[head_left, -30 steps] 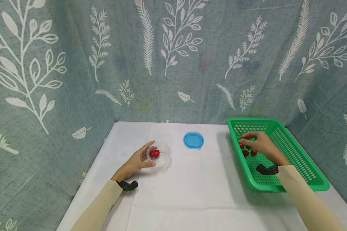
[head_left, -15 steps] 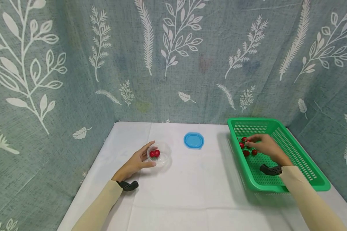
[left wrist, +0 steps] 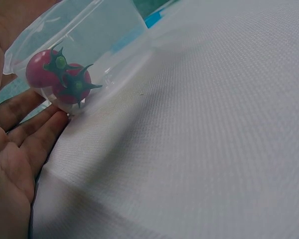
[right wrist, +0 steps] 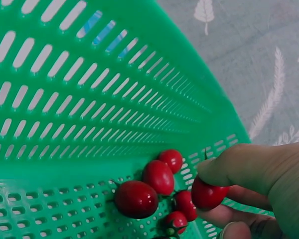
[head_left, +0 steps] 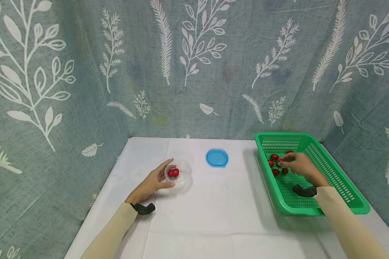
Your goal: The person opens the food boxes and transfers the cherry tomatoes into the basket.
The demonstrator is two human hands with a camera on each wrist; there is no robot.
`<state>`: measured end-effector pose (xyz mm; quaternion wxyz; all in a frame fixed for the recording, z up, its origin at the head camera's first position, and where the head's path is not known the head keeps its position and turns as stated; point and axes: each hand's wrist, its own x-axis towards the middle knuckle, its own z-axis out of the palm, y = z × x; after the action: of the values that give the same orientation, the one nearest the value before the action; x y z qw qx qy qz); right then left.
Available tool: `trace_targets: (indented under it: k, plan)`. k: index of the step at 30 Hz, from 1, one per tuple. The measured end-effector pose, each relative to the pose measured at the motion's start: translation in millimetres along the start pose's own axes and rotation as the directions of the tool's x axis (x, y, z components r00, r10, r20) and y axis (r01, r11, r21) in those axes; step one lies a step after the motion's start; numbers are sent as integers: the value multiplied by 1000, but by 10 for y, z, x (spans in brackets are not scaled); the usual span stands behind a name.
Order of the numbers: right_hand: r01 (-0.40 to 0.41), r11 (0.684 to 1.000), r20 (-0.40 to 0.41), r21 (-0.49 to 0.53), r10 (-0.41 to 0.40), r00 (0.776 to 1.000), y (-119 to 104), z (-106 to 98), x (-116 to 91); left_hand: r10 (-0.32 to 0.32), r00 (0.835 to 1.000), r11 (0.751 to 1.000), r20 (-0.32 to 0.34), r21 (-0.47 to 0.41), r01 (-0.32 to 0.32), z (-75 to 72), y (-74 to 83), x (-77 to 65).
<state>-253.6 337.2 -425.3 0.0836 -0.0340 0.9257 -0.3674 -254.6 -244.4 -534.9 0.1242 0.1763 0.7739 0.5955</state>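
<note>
On the left of the table, my left hand (head_left: pixel 153 181) holds a clear plastic tub (head_left: pixel 185 175), thumb and fingers spread around its near left side. Two cherry tomatoes (left wrist: pixel 42 68) with green stems sit inside it. My right hand (head_left: pixel 299 166) is inside the green basket (head_left: pixel 280 196) at the right. Between its thumb and fingers it pinches a cherry tomato (right wrist: pixel 208 195), shown clearly in the right wrist view. Several other cherry tomatoes (right wrist: pixel 136 199) lie on the basket floor beside the hand, mostly near the basket's left wall.
A blue lid (head_left: pixel 217 158) lies flat on the white tablecloth (head_left: pixel 210 208) between the tub and the basket. Behind the table hangs a grey-green curtain (head_left: pixel 227 104) with white leaf prints. The basket's slotted walls rise around the right hand.
My right hand has shifted slightly right and nearer within the basket, uncovering tomatoes by the left wall. It now pinches a tomato. The left hand and tub stay put.
</note>
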Motion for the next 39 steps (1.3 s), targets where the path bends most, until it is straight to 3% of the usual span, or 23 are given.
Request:
trace_targets:
  k: [20,30,39]
  plan:
    - [-17,999,-5,-27,17,1000,56,21,8,-3,1000,1000,-3,14,4,3,12,-18]
    - [-26,999,-28,34,27,999,-166,16,-8,-4,1000,1000,0,12,4,-1,21,-11]
    - [37,999,-53,27,-36,998,-417,96,58,0,1000,1000,10,1,0,-11,3,-8]
